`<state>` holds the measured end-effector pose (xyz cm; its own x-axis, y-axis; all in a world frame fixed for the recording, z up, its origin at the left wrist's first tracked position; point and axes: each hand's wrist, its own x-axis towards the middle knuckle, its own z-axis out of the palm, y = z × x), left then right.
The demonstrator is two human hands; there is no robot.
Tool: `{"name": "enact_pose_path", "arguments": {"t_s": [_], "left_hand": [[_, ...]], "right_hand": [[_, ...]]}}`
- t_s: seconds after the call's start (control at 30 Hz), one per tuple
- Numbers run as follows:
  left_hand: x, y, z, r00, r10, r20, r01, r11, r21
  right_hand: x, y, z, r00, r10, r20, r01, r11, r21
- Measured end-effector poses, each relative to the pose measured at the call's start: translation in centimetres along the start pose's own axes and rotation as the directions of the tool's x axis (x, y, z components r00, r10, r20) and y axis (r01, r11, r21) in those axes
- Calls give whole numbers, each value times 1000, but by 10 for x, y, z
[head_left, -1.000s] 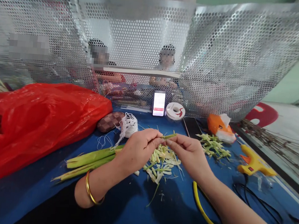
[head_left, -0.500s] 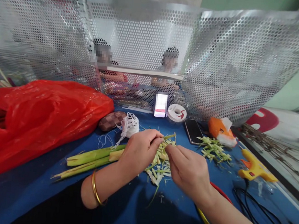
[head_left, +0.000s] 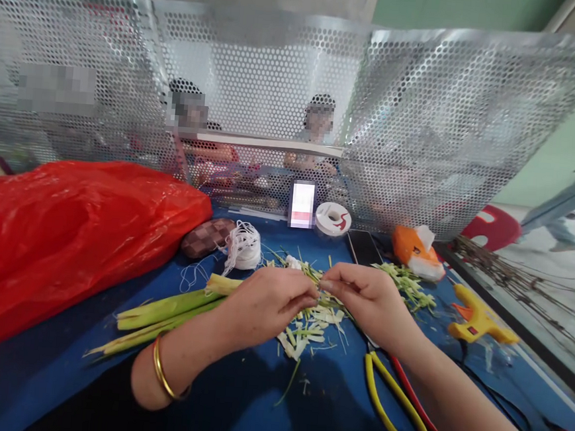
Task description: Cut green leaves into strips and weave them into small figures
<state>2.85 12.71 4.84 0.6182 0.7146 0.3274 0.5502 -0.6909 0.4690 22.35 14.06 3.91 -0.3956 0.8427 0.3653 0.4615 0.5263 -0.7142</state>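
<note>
1. Between your fingertips, over the middle of the blue table [head_left: 232, 410], sits a slender green piece [head_left: 319, 292]; your fingers hide most of it, so its full shape is unclear.
2. Your left hand [head_left: 273, 304] pinches the piece between thumb and fingers, and your right hand [head_left: 363, 298] pinches at it from the other side. Your fingertips come together there; whether they touch each other, you cannot tell.
3. Below your hands lies a loose heap of trimmings [head_left: 302, 339], pale green and cream, in thin, flat, ragged strips.
4. Partly behind your left forearm are long stalks [head_left: 165, 313], smooth and green, with dry, frayed yellowish ends.
5. On your left, a glossy, wrinkled red plastic bag [head_left: 92, 227] bulges; what it contains is too dark to name. Beside it are a brown checked pouch [head_left: 208, 237] and a tangled ball of white cord [head_left: 245, 245].
6. Toward your right, an orange soft pack [head_left: 404, 246] shows a white tissue poking from its top. Near it lies a second heap of pale green strips [head_left: 406, 284].
7. Next to your right forearm, scissors [head_left: 371, 391] show smooth yellow and red handles.
</note>
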Motion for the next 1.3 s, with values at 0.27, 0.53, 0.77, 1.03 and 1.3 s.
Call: {"name": "enact_pose_path", "arguments": {"t_s": [0.27,0.53,0.77,1.03,1.3], "left_hand": [[3,0,1,971,-191,-142,161,967,-199],[3,-7,4,909,-307,-282,264,948,-180],[2,-5,8,940,-264,-215,238,961,-142],[0,-3,16,930,-284,-233,239,949,-204],[0,4,18,890,-368,-269,308,920,-242]], "right_hand": [[3,7,27,909,379,175,-400,669,626],[-16,-7,36,962,-155,-225,144,987,-65],[-15,-2,36,938,-319,-139,344,910,230],[-20,-3,46,888,-447,-108,443,895,-59],[-22,-3,53,841,-532,-100,502,835,-226]]}}
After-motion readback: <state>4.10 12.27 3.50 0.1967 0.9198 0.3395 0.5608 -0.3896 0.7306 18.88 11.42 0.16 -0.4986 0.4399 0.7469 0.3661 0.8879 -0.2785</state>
